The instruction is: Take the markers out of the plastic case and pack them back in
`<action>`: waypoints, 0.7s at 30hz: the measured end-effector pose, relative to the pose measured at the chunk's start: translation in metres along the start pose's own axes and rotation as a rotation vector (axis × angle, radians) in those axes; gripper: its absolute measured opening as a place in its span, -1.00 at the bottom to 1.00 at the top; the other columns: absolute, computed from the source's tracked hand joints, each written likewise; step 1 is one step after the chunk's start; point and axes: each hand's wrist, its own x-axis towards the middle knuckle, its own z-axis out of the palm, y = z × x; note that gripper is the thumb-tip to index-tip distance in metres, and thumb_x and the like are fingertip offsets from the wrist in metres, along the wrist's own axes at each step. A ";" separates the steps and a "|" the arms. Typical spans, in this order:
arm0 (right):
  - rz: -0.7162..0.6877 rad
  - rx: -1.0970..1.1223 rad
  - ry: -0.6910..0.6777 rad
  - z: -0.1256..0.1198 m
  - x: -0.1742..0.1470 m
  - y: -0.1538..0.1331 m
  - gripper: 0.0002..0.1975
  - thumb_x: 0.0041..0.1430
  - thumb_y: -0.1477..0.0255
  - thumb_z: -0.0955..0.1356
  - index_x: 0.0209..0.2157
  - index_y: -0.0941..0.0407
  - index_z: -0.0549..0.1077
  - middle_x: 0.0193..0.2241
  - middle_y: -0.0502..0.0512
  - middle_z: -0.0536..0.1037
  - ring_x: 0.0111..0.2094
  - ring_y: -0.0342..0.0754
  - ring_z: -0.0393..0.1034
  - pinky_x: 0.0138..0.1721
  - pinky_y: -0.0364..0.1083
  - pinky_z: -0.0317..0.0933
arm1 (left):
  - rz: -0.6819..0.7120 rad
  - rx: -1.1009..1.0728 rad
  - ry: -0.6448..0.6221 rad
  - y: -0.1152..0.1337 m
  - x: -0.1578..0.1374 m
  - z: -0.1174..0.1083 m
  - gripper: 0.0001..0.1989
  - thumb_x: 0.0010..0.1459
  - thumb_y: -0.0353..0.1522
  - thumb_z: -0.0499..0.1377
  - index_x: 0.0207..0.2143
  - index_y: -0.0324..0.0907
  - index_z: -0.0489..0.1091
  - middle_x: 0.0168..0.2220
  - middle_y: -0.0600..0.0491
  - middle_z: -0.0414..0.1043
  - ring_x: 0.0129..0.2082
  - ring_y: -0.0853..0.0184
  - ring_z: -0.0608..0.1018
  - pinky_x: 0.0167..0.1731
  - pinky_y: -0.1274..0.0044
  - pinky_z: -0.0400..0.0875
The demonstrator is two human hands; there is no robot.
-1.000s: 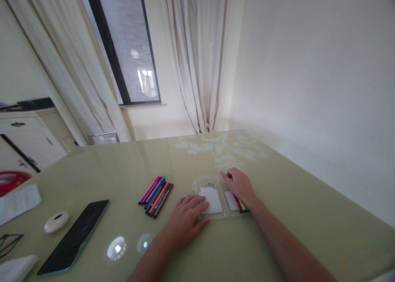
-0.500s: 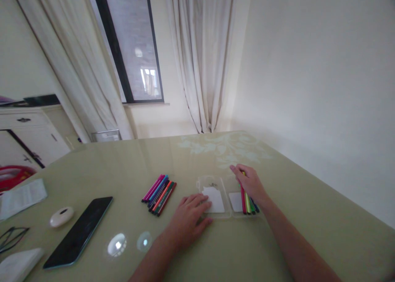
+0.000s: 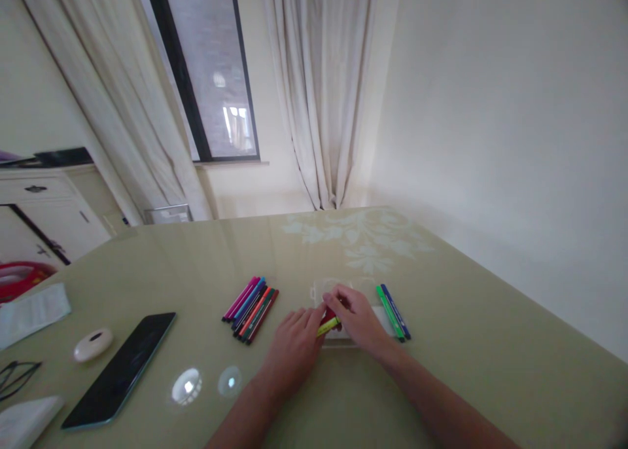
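Slim yellow felt-tip pen (image 3: pixel 329 326), slim red felt-tip pen (image 3: pixel 328 315) alongside: pinched in my right hand (image 3: pixel 357 319), over the flat clear-plastic case (image 3: pixel 318 287). My left hand (image 3: pixel 296 339): beside them, grip untellable. Risk: loose pinch, pens rolling away.

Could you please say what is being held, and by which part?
The right hand seemingly holds a yellow marker and a red marker near one end; whether the left hand grips too is hidden.
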 end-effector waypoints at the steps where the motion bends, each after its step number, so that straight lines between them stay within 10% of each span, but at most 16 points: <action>1: -0.001 0.027 -0.013 -0.002 0.002 0.001 -0.53 0.28 -0.04 0.32 -0.43 0.08 0.39 -0.58 -0.05 0.43 -0.55 -0.11 0.37 -0.51 -0.15 0.28 | -0.002 0.027 -0.011 -0.001 0.001 0.002 -0.61 0.42 -0.36 0.01 0.26 -0.13 0.25 -0.02 -0.10 0.54 -0.07 0.18 0.57 -0.01 0.33 0.46; 5: 0.007 -0.008 0.127 -0.035 0.015 0.004 -0.48 0.28 -0.10 0.26 -0.32 0.10 0.45 -0.39 0.09 0.57 -0.46 -0.06 0.47 -0.45 -0.12 0.32 | -0.103 0.179 -0.039 -0.009 0.002 -0.004 -0.46 0.33 -0.56 -0.02 0.32 -0.15 0.17 -0.03 -0.10 0.50 -0.03 0.21 0.55 0.00 0.39 0.45; 10: -0.006 -0.599 0.433 -0.095 0.024 0.014 -0.49 0.39 0.02 0.19 -0.42 0.09 0.47 -0.44 0.13 0.58 -0.40 -0.02 0.43 -0.37 -0.10 0.19 | -0.447 0.441 -0.123 -0.024 -0.004 -0.024 -0.50 0.29 -0.63 -0.04 0.24 -0.25 0.29 -0.01 -0.19 0.47 -0.07 0.16 0.57 -0.13 0.38 0.47; 16: 0.140 -1.079 0.367 -0.109 0.026 0.033 -0.48 0.44 0.15 0.19 -0.55 0.09 0.44 -0.49 0.16 0.54 -0.43 -0.01 0.37 -0.42 -0.07 -0.02 | -0.526 0.489 -0.104 -0.026 -0.005 -0.027 -0.64 0.41 -0.31 0.03 0.16 -0.24 0.38 0.01 -0.18 0.44 -0.04 0.12 0.53 -0.13 0.35 0.45; 21: 0.103 -1.173 0.356 -0.103 0.027 0.040 -0.53 0.44 0.21 0.23 -0.53 0.09 0.46 -0.45 0.16 0.53 -0.37 0.01 0.37 -0.40 -0.06 -0.02 | -0.514 0.510 -0.083 -0.030 -0.003 -0.028 -0.70 0.39 -0.41 0.01 0.07 -0.18 0.43 -0.05 -0.12 0.45 -0.05 0.14 0.52 -0.16 0.39 0.42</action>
